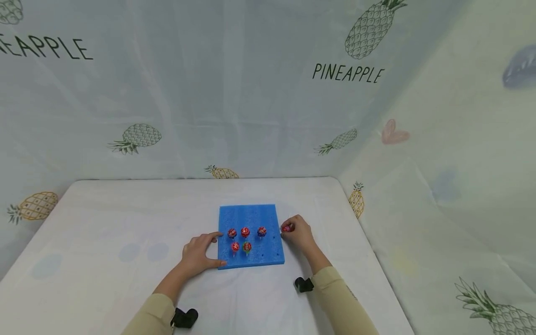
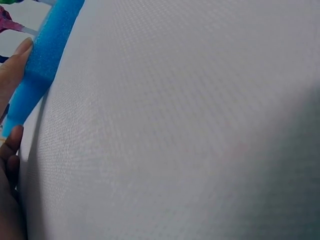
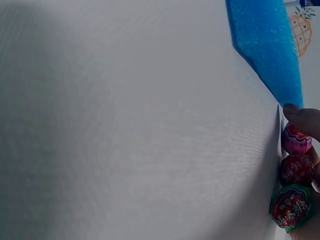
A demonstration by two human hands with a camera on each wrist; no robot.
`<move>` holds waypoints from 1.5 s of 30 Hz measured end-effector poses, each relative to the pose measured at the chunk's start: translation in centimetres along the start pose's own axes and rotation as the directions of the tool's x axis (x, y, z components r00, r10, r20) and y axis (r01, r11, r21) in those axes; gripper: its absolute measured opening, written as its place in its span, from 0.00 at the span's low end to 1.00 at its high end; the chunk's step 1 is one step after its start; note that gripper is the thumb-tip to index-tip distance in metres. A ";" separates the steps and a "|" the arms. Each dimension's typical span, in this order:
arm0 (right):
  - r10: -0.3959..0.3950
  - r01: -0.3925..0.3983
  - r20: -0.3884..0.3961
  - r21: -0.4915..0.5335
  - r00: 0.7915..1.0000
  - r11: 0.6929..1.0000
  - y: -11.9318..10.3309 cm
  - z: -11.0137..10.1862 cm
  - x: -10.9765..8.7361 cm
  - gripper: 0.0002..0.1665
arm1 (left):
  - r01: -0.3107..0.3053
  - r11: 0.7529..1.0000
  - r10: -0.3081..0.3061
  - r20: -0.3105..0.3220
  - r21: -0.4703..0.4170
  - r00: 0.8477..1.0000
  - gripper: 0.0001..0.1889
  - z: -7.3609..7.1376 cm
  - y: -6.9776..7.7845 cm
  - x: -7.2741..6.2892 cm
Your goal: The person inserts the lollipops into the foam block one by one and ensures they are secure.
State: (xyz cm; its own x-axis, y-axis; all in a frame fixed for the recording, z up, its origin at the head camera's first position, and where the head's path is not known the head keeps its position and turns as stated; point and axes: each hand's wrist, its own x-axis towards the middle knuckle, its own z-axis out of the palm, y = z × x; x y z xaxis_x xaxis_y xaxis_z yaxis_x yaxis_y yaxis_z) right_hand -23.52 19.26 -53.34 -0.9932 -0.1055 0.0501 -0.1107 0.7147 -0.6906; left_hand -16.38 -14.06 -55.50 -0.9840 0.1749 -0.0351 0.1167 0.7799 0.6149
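Sleeves (image 1: 150, 314), left hand (image 1: 197, 254) wide, right hand (image 1: 299, 234) round lollipops (image 3: 296, 170), white table (image 1: 138, 214), pineapple-print backdrop (image 1: 251, 93).

Soft, diffuse light, faint shadows; both wrist views dimmer, murky toward one side.

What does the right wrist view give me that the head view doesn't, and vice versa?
Only the right wrist: three wrapped candies seen distinctly at the right hand, one edged green; the head view shows just one there. Only the head: the left hand, and all five lollipops standing in the blue foam board. Both: the right hand, the board and the white tabletop.
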 end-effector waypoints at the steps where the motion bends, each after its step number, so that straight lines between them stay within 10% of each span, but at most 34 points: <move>1: 0.002 -0.002 -0.002 0.001 1.000 1.000 0.0 0.0 0.0 0.10 | -0.002 1.000 0.002 -0.002 -0.001 1.000 0.46 0.0 0.0 0.0; 45: 0.059 -0.036 -0.057 0.343 0.997 0.938 -3.2 -2.0 -4.0 0.06 | -0.004 1.000 0.004 0.010 -0.001 1.000 0.46 -0.3 0.2 0.0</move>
State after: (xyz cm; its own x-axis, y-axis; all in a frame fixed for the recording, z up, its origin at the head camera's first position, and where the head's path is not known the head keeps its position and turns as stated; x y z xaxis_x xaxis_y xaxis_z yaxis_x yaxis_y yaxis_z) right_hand -19.25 18.79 -49.87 -0.9985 -0.0232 0.0504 -0.0555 0.4370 -0.8977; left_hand -16.38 -14.10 -55.14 -0.9821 0.1841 -0.0404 0.1206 0.7788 0.6156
